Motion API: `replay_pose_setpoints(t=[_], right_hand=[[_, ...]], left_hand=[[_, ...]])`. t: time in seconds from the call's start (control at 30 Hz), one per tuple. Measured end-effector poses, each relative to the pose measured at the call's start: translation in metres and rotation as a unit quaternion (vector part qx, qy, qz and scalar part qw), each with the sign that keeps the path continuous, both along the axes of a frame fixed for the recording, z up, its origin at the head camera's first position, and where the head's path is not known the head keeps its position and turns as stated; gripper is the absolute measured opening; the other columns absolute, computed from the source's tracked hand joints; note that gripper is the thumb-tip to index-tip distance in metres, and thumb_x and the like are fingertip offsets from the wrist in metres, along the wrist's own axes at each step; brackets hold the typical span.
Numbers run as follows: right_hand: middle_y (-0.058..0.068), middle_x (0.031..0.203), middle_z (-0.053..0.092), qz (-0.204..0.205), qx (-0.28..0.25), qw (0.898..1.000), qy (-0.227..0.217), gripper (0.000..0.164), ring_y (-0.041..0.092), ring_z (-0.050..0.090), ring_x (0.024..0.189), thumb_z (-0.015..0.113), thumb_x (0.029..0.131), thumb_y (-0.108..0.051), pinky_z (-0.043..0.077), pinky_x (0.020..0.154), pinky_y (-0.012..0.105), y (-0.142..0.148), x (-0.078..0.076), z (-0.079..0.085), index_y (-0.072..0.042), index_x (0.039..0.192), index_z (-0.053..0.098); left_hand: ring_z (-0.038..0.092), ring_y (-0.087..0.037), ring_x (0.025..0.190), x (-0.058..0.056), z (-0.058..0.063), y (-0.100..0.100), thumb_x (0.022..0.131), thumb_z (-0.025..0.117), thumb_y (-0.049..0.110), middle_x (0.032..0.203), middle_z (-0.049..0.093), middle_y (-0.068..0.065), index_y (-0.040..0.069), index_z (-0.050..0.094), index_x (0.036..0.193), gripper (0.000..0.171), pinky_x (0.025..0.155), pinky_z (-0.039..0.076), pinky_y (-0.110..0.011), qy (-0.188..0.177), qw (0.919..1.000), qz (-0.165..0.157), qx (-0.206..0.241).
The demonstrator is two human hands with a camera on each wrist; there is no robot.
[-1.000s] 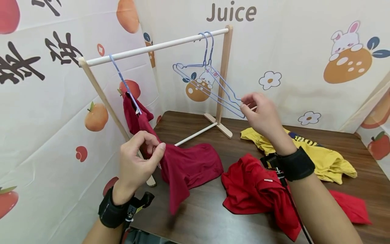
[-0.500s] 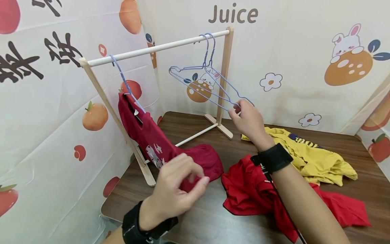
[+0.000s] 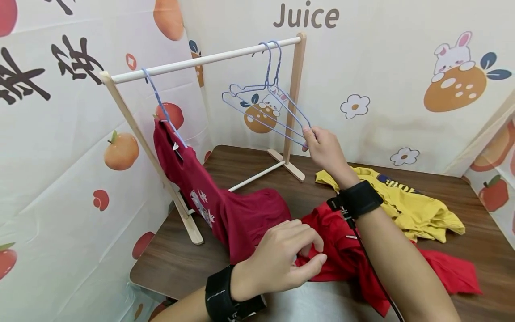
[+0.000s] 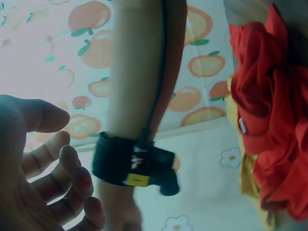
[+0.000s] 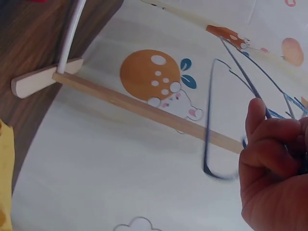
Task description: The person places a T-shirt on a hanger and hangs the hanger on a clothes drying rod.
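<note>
My right hand [image 3: 326, 145] grips the right end of the blue wire hangers [image 3: 279, 62], which hook over the rack's rail; whether it holds one or both cannot be told. In the right wrist view its fingers curl round the wire. Low in front, my left hand [image 3: 277, 259] hovers with loosely bent fingers and nothing in them, as the left wrist view also shows. A maroon shirt [image 3: 217, 201] with a printed front hangs from another blue hanger at the rack's left, its lower part spread on the table. Beyond the left fingertips lies a crumpled red garment [image 3: 342, 241].
The rack has a white rail [image 3: 209, 58], wooden posts [image 3: 295, 89] and a low white crossbar [image 3: 257, 176]. A yellow garment [image 3: 426, 210] with dark lettering lies at the back right of the brown table [image 3: 177, 264]. Printed cloth walls [image 3: 378, 67] enclose the back and left.
The left hand has let go of the maroon shirt and moved right and down. The right hand has moved slightly left and closed on the hanger wire, pulling the hangers' ends.
</note>
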State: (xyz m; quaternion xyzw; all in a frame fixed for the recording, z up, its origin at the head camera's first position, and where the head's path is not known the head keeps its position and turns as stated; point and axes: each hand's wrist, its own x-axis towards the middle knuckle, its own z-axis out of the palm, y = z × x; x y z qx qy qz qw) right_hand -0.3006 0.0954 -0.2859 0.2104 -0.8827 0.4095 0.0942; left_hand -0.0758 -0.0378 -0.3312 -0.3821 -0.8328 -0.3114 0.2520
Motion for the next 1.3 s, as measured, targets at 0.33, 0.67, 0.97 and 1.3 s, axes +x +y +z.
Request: replay_pose_setpoints(t=[0.33, 0.67, 0.97, 1.3], right_hand=[[0.012, 0.08, 0.069, -0.009, -0.037, 0.998, 0.043, 0.051, 0.022, 0.045, 0.061, 0.037, 0.11, -0.046, 0.036, 0.056, 0.03, 0.031, 0.027, 0.018, -0.007, 0.088, 0.062], [0.006, 0.062, 0.048, 0.032, -0.014, 0.999, 0.04, 0.042, 0.019, 0.042, 0.051, 0.04, 0.111, -0.034, 0.036, 0.051, 0.03, 0.09, 0.081, 0.022, -0.008, 0.089, 0.064], [0.0, 0.056, 0.038, 0.011, -0.042, 0.999, 0.015, 0.031, 0.018, 0.038, 0.046, 0.044, 0.11, -0.022, 0.033, 0.044, 0.031, 0.138, 0.128, 0.002, -0.01, 0.09, 0.063], [-0.002, 0.058, 0.038, -0.032, -0.071, 0.997, 0.023, 0.025, 0.014, 0.038, 0.047, 0.045, 0.109, -0.012, 0.031, 0.042, 0.031, 0.176, 0.156, -0.018, -0.009, 0.092, 0.063]], left_hand=[[0.046, 0.0, 0.07, -0.024, -0.024, 0.027, 0.093, 0.068, 0.022, 0.072, 0.05, 0.011, 0.022, 0.061, 0.091, 0.008, 0.061, 0.031, -0.007, -0.079, 0.9968, -0.013, -0.007], [0.044, 0.002, 0.064, -0.062, -0.066, 0.046, 0.089, 0.072, 0.021, 0.069, 0.051, 0.012, 0.023, 0.062, 0.09, 0.01, 0.058, 0.033, -0.012, -0.164, 0.9857, 0.024, -0.029], [0.048, 0.001, 0.071, -0.087, -0.103, 0.055, 0.094, 0.071, 0.024, 0.073, 0.055, 0.011, 0.019, 0.067, 0.096, 0.007, 0.065, 0.039, -0.016, -0.268, 0.9582, 0.034, -0.093], [0.049, -0.004, 0.066, -0.092, -0.119, 0.068, 0.093, 0.072, 0.037, 0.072, 0.055, 0.009, 0.017, 0.062, 0.098, 0.023, 0.059, 0.039, -0.02, -0.316, 0.9388, 0.057, -0.124]])
